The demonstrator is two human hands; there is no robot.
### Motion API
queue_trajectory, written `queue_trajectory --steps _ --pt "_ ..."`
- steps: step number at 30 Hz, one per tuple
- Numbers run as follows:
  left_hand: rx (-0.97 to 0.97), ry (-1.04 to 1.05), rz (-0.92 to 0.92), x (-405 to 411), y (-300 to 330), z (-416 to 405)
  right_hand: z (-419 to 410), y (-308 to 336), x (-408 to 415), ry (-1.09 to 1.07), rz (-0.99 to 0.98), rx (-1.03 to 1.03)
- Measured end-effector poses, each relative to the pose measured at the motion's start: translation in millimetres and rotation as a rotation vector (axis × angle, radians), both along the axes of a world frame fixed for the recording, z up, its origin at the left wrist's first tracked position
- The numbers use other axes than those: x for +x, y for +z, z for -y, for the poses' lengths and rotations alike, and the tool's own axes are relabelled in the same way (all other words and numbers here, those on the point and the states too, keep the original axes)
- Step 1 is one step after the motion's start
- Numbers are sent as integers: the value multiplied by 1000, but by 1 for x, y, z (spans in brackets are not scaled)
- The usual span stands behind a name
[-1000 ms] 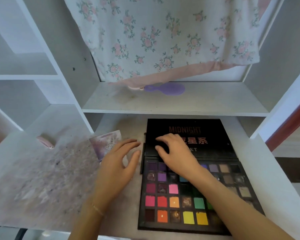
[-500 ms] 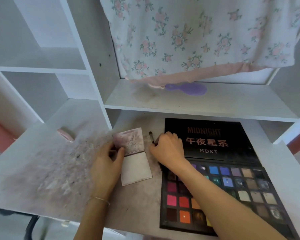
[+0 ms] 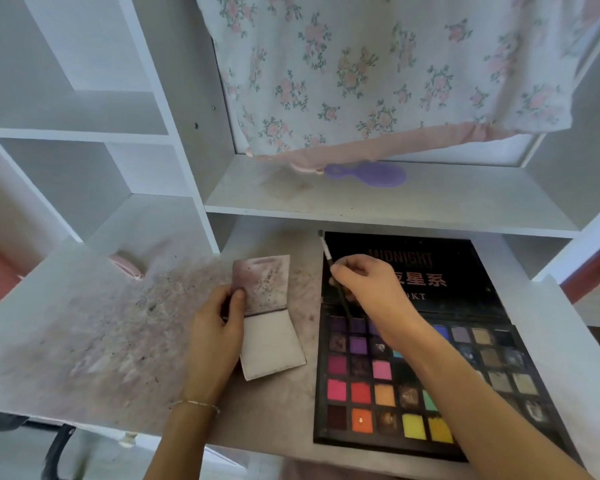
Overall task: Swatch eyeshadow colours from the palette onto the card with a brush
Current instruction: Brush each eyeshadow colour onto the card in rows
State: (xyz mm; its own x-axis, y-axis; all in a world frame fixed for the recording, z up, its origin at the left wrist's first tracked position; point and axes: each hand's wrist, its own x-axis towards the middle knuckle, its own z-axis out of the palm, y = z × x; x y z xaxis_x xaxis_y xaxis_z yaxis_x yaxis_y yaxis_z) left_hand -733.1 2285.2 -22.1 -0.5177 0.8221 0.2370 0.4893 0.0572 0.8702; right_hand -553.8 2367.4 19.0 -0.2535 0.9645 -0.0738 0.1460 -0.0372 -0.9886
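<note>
Open black palette (image 3: pixel 409 393) shows bright square pans; brush (image 3: pixel 333 268) slim, dark-handled.

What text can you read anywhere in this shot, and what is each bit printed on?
"MIDNIGHT" on the open lid of the eyeshadow palette, top line.
"星系" on the same lid, second line; the right hand hides its first characters.
"DKT" on the lid, third line; the leading letter is hidden by the hand.
Card, brush, shelves: no text readable.

Card (image 3: pixel 272 344) lies on desk (image 3: pixel 84 341) just left of palette (image 3: pixel 413 386), hairbrush (image 3: pixel 368 174) on shelf (image 3: pixel 430 206) behind.
</note>
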Motion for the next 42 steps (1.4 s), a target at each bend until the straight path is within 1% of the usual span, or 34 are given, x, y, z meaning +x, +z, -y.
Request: queue_trajectory --steps 3,6,8,10,12,13,14,19,21,24,26,31,38,42 --pt "-15 -47 -39 16 2 -3 8 -4 23 5 -50 -46" --pt "-1 -60 -61 28 4 -7 18 -8 45 17 -1 5" --pt "0 -55 -71 33 3 -8 23 -11 57 23 -24 31" --pt "3 -42 -61 40 2 -8 25 -14 69 17 -158 -16" --pt "13 -29 -56 51 2 -8 25 -13 79 56 -368 -93" --pt "15 -26 -50 57 2 -9 24 -13 84 78 -432 -107" --pt "17 -23 -40 63 2 -10 23 -13 87 86 -444 -97" --pt "29 -29 19 90 2 -18 19 -18 92 -38 -275 60" --pt "21 -36 2 93 1 -21 17 -21 91 -60 -221 92" --pt "10 -43 6 90 -2 -22 17 -24 89 -23 -148 136" --pt "12 -56 49 88 -3 -20 17 -24 89 4 -128 164" --pt "48 -53 76 85 -3 -17 20 -25 88 3 -81 210" --pt "99 -14 109 86 0 -16 22 -28 90 39 4 174" --pt "108 -22 89 85 0 -16 25 -27 91 56 93 210"
